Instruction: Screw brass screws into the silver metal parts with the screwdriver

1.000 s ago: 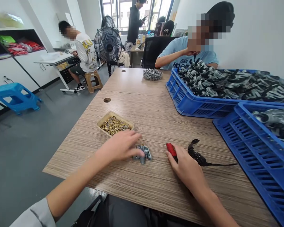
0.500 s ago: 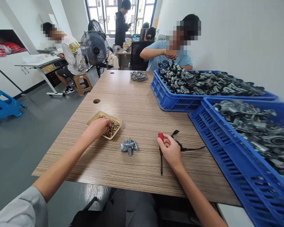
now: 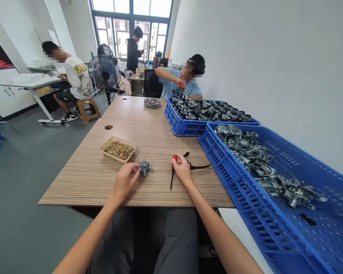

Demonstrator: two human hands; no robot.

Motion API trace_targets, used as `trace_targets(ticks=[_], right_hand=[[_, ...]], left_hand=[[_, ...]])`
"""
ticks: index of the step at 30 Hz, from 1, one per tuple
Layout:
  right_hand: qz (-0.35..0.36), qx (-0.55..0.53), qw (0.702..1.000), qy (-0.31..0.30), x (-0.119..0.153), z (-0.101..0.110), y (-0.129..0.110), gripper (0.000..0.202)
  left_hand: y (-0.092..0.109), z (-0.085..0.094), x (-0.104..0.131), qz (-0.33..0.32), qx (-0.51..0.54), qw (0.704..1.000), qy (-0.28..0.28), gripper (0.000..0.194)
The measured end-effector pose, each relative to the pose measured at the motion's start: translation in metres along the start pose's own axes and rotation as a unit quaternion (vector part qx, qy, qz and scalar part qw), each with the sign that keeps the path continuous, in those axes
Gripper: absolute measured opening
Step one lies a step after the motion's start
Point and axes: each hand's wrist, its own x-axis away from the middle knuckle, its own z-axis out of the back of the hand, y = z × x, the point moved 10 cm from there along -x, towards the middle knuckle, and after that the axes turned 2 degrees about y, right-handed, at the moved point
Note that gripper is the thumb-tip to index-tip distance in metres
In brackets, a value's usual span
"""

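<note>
Right hand (image 3: 183,170): fingers clamped round screwdriver (image 3: 175,157), tip pointing back toward body, probably held ready. Left hand (image 3: 124,181): thumb and forefinger nearly together beside carburetor body (image 3: 145,168); contact or pinch, cannot tell. Carburetor body on desk (image 3: 80,179) between both hands, presumably for shared reach. Past left fingers, tray (image 3: 112,156) of brass-coloured screws (image 3: 119,150), handy for picking. Right of right fingers, blue crate (image 3: 225,160), likely bulk stock.

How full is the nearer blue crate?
Partly full. In the nearer blue crate, grey metal parts pile toward the far end, while much of the near end's blue floor shows.
</note>
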Motion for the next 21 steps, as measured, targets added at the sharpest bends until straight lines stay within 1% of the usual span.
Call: trace_targets(ticks=[2,5,10,14,18,21], right_hand=[[0.001,-0.003,1.0,0.003,-0.001,-0.001,0.0,0.039],[0.002,-0.006,1.0,0.005,-0.002,-0.001,0.001,0.039],[0.009,-0.014,1.0,0.004,-0.004,0.0,0.0,0.037],[0.008,-0.04,0.999,-0.003,-0.003,0.0,0.003,0.036],[-0.004,-0.084,0.996,-0.007,-0.003,-0.001,0.01,0.039],[-0.018,-0.12,0.993,-0.011,-0.004,-0.004,0.017,0.044]], left_hand=[[0.003,-0.009,0.009,-0.023,-0.008,1.0,-0.008,0.015],[0.002,-0.014,0.01,-0.028,-0.036,0.999,-0.012,0.015],[0.005,-0.015,0.006,-0.052,-0.07,0.996,0.001,0.012],[0.004,-0.02,0.002,-0.09,-0.081,0.992,0.026,0.009],[0.004,-0.024,0.0,-0.133,-0.069,0.988,0.044,0.006],[0.003,-0.018,0.001,-0.124,-0.042,0.99,0.05,0.005]])
